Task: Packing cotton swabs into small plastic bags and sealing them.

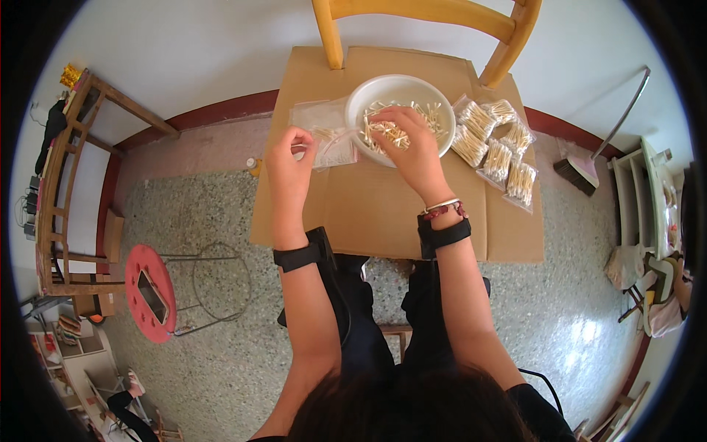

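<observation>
A white round bowl (pixel 445 103) holds a loose heap of cotton swabs (pixel 398 134). My right hand (pixel 409 151) reaches over its near rim into the heap, thumb and fingers apart, with swabs showing between them. Left of the bowl, my left hand (pixel 293 156) is closed, thumb against curled fingers; a bit of something whitish shows there, too small to make out. Beside that hand lie clear plastic bags (pixel 313 113), partly under the bowl's left side, with a few swabs on or in them. Right of the bowl are several clear bags packed with swabs (pixel 498 158).
Flattened cardboard (pixel 368 221) covers the surface under the bowl, with a wooden chair back (pixel 427 18) behind it. On the left, a phone (pixel 153 297) lies on a red stool (pixel 135 276). A broom (pixel 582 173) leans by the right wall near shelves (pixel 635 195).
</observation>
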